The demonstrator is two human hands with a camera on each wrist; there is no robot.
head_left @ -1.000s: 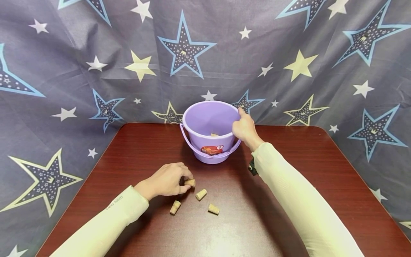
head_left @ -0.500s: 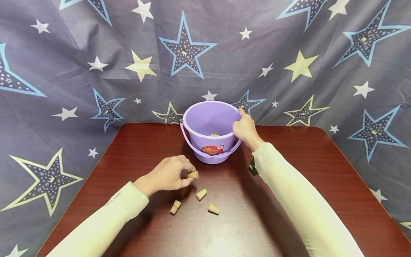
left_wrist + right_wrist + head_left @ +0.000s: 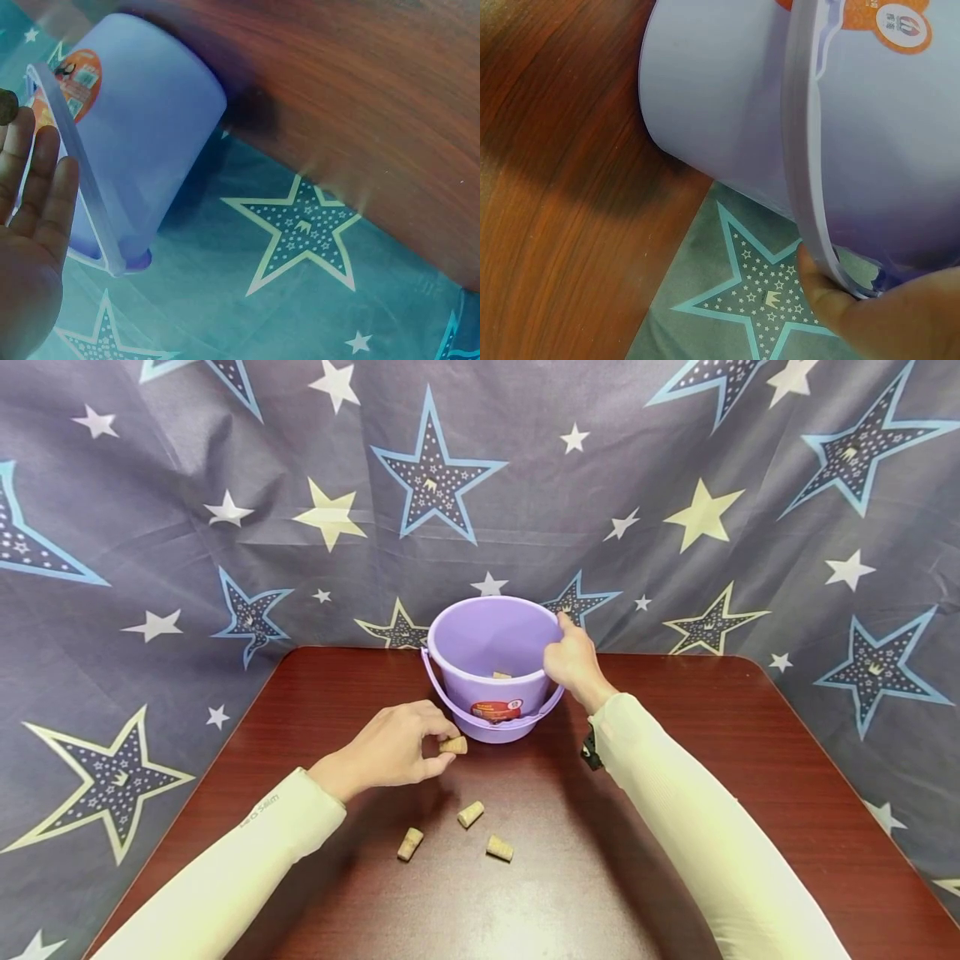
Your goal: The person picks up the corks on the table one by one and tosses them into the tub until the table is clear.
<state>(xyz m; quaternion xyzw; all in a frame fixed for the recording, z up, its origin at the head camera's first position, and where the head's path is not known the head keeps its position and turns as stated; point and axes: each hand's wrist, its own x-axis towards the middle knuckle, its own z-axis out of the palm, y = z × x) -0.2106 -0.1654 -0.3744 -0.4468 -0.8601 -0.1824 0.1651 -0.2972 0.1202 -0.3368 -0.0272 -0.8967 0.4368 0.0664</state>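
Note:
Between thumb and fingers, my left hand [image 3: 397, 745] pinches a cork [image 3: 453, 745] in front of the bucket's lower left side. In the left wrist view the cork [image 3: 7, 107] shows at the fingertips, cut off by the frame edge. The purple bucket [image 3: 491, 693] stands upright at the back of the table, its handle hanging down in front. My right hand [image 3: 577, 662] grips the bucket's right rim. Inside the bucket part of another cork [image 3: 502, 675] shows. Three corks lie on the table nearer to me: one cork [image 3: 470, 814], a second cork [image 3: 410, 844] and a third cork [image 3: 499, 848].
A dark red wooden table [image 3: 675, 760] carries everything. Behind it and at both sides hangs a grey cloth [image 3: 525, 485] printed with stars, close to the table's back edge. On my right wrist is a dark band [image 3: 591, 750].
My left hand has lifted the pinched cork and carried it forward towards the bucket. The right hand, the bucket and the three corks on the table stay as they were.

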